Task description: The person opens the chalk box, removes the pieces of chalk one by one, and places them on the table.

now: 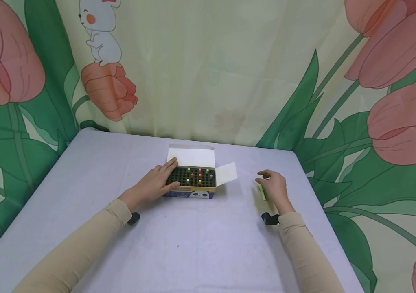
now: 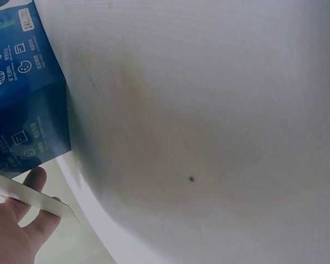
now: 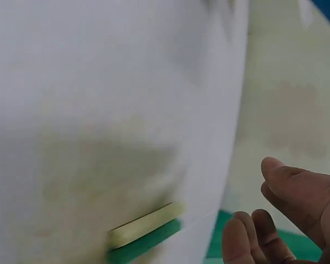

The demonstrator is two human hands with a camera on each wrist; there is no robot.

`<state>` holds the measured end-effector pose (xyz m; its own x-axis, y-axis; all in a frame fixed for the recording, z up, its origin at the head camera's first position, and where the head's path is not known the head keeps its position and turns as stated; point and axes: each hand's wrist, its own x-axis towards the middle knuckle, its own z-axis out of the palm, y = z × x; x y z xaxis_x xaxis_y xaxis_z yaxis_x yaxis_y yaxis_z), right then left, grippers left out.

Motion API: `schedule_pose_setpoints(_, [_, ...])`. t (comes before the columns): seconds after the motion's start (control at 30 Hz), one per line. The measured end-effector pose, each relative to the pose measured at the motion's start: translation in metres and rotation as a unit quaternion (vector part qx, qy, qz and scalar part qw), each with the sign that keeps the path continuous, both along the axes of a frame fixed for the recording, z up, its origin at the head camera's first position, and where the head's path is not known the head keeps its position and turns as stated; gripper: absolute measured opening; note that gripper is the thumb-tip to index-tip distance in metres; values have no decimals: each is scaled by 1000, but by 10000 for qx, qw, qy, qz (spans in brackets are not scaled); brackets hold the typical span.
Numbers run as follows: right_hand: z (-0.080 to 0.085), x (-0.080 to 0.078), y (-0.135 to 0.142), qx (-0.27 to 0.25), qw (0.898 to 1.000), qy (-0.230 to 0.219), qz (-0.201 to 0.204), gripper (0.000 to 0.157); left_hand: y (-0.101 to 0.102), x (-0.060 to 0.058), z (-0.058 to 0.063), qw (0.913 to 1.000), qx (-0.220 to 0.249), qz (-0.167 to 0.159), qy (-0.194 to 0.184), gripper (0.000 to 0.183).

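Note:
A blue box point(image 1: 197, 194) with a panda print stands with its lid up. Inside, a black holder point(image 1: 178, 176) has rows of round holes, some with small coloured pieces upright in them. Across the box's left end rests my left hand point(image 1: 153, 182), thumb toward the front and fingers toward the back. In the left wrist view, a pale card flap point(image 2: 36, 197) crosses those fingers. My right hand point(image 1: 275, 187) hovers at the right with loosely bent fingers and nothing between them. Under it on the table lies a narrow bar, pale yellow point(image 3: 148, 224) and green point(image 3: 146, 242).
The white lid point(image 1: 191, 156) rises at the box's back, and a white side flap point(image 1: 226, 174) sticks out to its right. A pale cloth covers the table point(image 1: 200, 252). Printed curtains point(image 1: 208, 81) hang behind and on both sides.

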<state>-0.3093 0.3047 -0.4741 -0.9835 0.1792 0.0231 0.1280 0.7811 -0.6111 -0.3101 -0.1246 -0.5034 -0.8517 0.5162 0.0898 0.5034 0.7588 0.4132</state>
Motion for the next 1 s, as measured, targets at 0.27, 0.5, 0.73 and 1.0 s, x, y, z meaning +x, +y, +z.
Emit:
schedule_pose_setpoints(0.27, [42, 4, -42, -297, 9928, 1048, 507, 32, 0, 3, 4, 10000, -86, 22, -40, 86])
schedule_pose_setpoints(0.5, [67, 9, -91, -31, 9659, 1475, 2126, 27, 1, 5, 4, 10000, -67, 51, -50, 87])
schedule_pose_setpoints(0.73, [49, 9, -122, 1352, 9429, 224, 3035, 26, 3, 7, -3, 9999, -57, 130, -43, 87])
schedule_pose_setpoints(1.0, [33, 4, -132, 1685, 9466, 260, 2738, 26, 4, 7, 2, 9998, -98, 158, 92, 87])
